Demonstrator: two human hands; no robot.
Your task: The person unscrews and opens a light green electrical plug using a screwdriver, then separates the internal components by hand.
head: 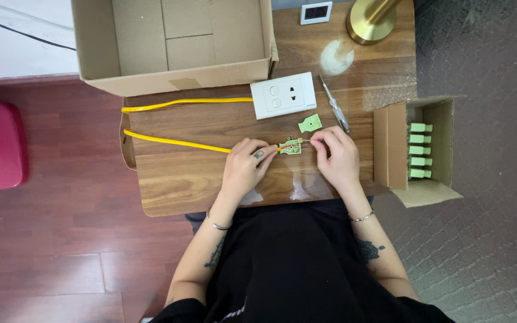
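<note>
Left hand pinches the end of a long yellow cable right where it meets a small pale-green plastic connector piece, fingers closed narrow on the cable. Right hand is closed too, fingertips nipping something thin at the connector's right side; too small to tell exactly what. Connector sits on the wooden tabletop, between the 2 hands, near centre.

A second loose green plastic piece lies just above, next to a slim screwdriver with clear handle. White wall socket plate sits above that. Small open cardboard box at right holds 5 more green parts in a row. Big empty cardboard box at top, brass lamp base top right.

Handling guess: connector looks light, rigid, a bit fiddly, likely slippery under fingertips; best gripped by its flat sides. Cable seems springy and semi-stiff, so hold it close to the end.
</note>
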